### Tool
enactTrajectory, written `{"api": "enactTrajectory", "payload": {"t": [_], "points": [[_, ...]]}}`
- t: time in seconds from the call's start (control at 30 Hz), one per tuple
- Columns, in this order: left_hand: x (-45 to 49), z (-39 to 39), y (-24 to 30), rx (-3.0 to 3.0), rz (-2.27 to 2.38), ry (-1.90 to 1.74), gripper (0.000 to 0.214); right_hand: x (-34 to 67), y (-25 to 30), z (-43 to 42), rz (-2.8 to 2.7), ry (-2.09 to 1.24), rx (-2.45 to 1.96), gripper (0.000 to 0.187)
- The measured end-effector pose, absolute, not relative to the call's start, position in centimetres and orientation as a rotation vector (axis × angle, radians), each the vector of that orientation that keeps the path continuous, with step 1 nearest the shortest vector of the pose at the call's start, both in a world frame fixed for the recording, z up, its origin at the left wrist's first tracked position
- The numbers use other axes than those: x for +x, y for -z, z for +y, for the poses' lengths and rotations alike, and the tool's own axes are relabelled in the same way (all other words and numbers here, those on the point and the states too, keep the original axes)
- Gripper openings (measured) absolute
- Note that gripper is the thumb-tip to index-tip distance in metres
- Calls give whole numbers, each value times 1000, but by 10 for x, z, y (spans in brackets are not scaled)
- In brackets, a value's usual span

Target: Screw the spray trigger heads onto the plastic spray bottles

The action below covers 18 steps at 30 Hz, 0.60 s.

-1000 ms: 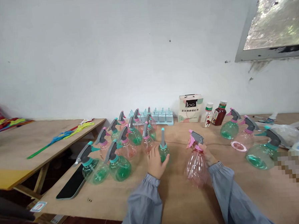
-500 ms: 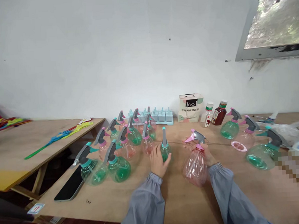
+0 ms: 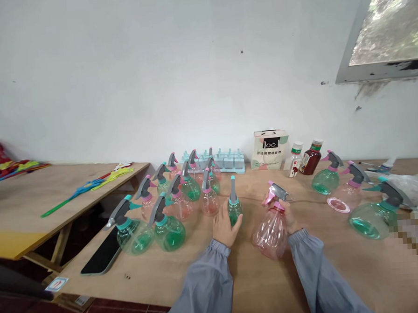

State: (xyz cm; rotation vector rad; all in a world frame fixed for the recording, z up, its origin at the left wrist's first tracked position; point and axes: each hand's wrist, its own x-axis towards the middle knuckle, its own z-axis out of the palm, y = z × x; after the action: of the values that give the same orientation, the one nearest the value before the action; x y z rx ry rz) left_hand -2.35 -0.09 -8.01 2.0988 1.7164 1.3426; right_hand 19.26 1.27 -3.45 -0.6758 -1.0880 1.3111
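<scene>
A small clear green spray bottle (image 3: 234,210) with a grey trigger head stands upright on the table. Curved against its left side is my left hand (image 3: 225,226), thumb across the front. My right hand (image 3: 288,215) grips a clear pink spray bottle (image 3: 270,235) round the neck, below its grey and pink head; the bottle leans, and some fingers are hidden behind it. Left of my left hand, several green and pink spray bottles stand in a group, among them a green spray bottle (image 3: 169,233) and a pink spray bottle (image 3: 209,201).
A phone (image 3: 101,255) lies near the table's left edge. Along the wall are light-blue moulds (image 3: 233,162), a paper bag (image 3: 270,151), a white-capped bottle (image 3: 294,160) and a dark red bottle (image 3: 311,158). More spray bottles, including a green one (image 3: 371,218), stand at the right.
The pink bottle in my right hand has shifted slightly left, toward the small green bottle, and leans a little more. My left hand stays at the green bottle. The camera view has turned slightly left.
</scene>
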Motion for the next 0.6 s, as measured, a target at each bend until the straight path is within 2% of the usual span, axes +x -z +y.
{"api": "enactTrajectory", "payload": {"t": [0.5,0.6], "points": [[-25,-1,78,2068,1653,-1338,70,203,33,7,-1030,-1209,-792,55],[-25,-2,77,2070,1636,-1337,69,212,33,-7,-965,-1186,-768,48]]}}
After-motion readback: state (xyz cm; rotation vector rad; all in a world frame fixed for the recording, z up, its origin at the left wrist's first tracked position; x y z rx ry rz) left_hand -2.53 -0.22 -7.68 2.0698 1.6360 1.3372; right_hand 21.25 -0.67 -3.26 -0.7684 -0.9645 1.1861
